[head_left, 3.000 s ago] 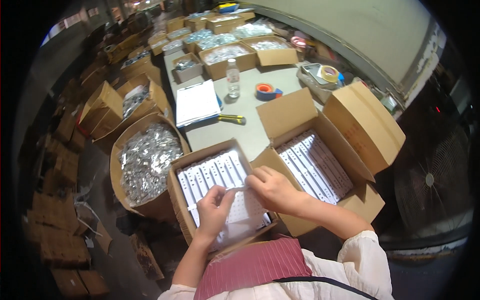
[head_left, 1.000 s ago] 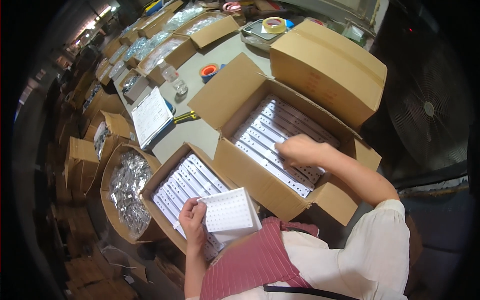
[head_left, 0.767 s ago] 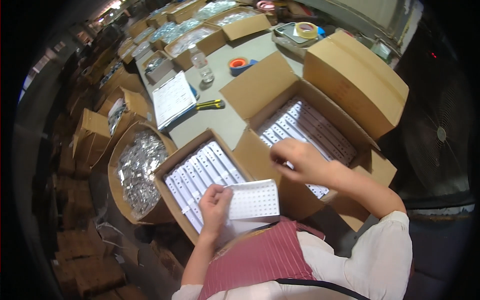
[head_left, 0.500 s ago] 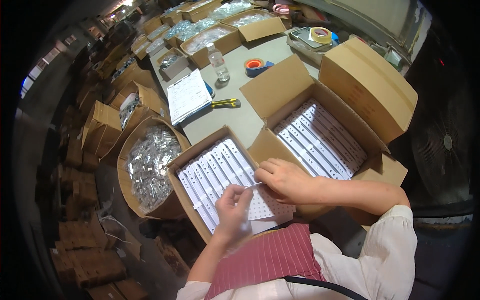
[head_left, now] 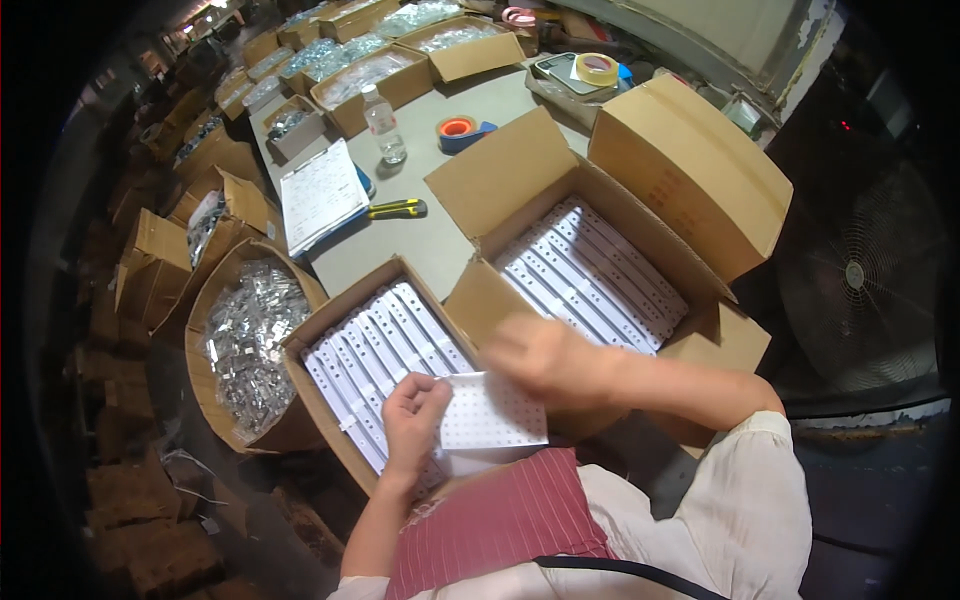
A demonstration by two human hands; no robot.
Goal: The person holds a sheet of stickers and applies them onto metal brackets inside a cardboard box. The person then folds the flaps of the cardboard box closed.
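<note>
The grey surface [head_left: 440,240] carries two open cardboard boxes at its near edge. The larger box [head_left: 640,200] on the right holds rows of white perforated strips [head_left: 595,275]; the smaller box [head_left: 350,310] on the left holds more. A second ago the right hand [head_left: 540,355] was inside the larger box; now it has swung back, blurred, over the white perforated sheet [head_left: 495,410], its grip unclear. The left hand [head_left: 412,420] pinches the sheet's left edge above the smaller box's near corner.

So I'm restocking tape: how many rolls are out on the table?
3: an orange roll beside the water bottle, a yellowish roll on the tray further right, and a pink one at the far edge. Others may be hidden.
</note>
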